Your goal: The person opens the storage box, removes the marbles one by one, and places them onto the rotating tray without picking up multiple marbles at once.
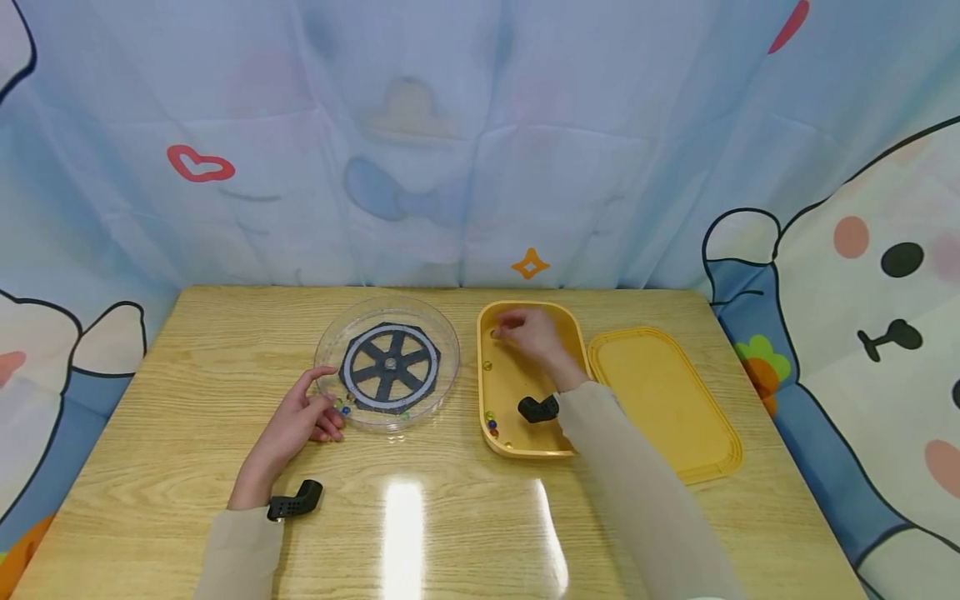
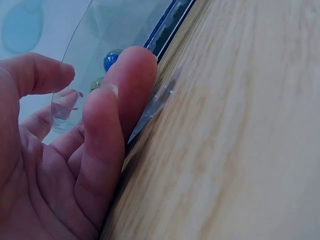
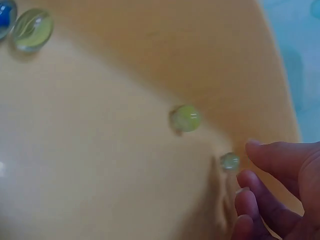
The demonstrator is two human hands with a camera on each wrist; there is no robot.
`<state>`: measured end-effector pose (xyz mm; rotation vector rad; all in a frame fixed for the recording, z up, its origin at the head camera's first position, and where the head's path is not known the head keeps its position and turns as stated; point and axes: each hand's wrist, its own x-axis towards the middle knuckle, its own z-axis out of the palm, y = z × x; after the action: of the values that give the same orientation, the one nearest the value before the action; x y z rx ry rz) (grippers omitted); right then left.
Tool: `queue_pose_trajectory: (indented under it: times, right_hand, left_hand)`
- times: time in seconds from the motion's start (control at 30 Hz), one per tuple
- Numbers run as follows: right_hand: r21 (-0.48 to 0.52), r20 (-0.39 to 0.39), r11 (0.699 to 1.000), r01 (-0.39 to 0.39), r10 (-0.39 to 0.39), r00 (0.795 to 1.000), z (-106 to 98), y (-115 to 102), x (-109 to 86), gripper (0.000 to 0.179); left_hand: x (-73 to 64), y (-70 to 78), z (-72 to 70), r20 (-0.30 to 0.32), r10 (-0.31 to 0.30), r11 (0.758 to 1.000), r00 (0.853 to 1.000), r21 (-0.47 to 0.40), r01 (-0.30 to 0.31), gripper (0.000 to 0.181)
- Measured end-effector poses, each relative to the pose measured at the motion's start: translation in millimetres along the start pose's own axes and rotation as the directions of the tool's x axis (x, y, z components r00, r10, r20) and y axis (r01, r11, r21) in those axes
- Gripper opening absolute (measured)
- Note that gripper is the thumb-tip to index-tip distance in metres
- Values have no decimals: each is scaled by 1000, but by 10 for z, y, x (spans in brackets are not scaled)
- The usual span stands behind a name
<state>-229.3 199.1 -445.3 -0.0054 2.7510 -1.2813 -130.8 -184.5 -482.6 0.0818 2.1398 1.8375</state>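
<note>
My left hand (image 1: 303, 412) rests beside a clear round dish (image 1: 452, 333), its loosely bent fingers touching the rim and outer wall. Inside the dish lies a dark spoked wheel pattern (image 1: 390, 364). Near those fingers a blue marble (image 2: 111, 59) and a yellowish one (image 2: 96, 84) show through the clear wall. My right hand (image 1: 534, 335) reaches into a yellow tub (image 1: 517, 383). Its thumb and fingertips stand apart, close to a pale green glass marble (image 3: 230, 161) on the tub's floor. Another yellow-green marble (image 3: 187, 118) lies a little away from them.
More marbles, one of them blue (image 1: 492, 424), sit in the tub's near left corner. A flat yellow lid (image 1: 667, 400) lies right of the tub on the wooden table (image 1: 345, 542). A printed curtain (image 1: 570, 192) hangs behind the table.
</note>
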Motion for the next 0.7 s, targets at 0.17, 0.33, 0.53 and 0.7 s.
queue_pose_trajectory:
  times: [0.17, 0.33, 0.53, 0.7]
  right_hand:
    - [-47, -13, 999, -6, 6, 1000, 90, 49, 27, 24]
    - [-44, -43, 999, -27, 26, 999, 148, 43, 33, 23]
    - [-96, -56, 995, -36, 31, 998, 168, 24, 18, 20]
    - [-101, -54, 994, -45, 39, 998, 178, 9, 21, 19]
  left_hand:
    - [-11, -2, -3, -2, -8, 1000, 1000, 2, 8, 47]
    - [-10, -5, -7, -7, -3, 1000, 1000, 2, 3, 47]
    - [-10, -2, -1, -3, 4, 1000, 1000, 7, -4, 47]
    - [-15, 1, -1, -8, -1, 1000, 1000, 9, 1, 46]
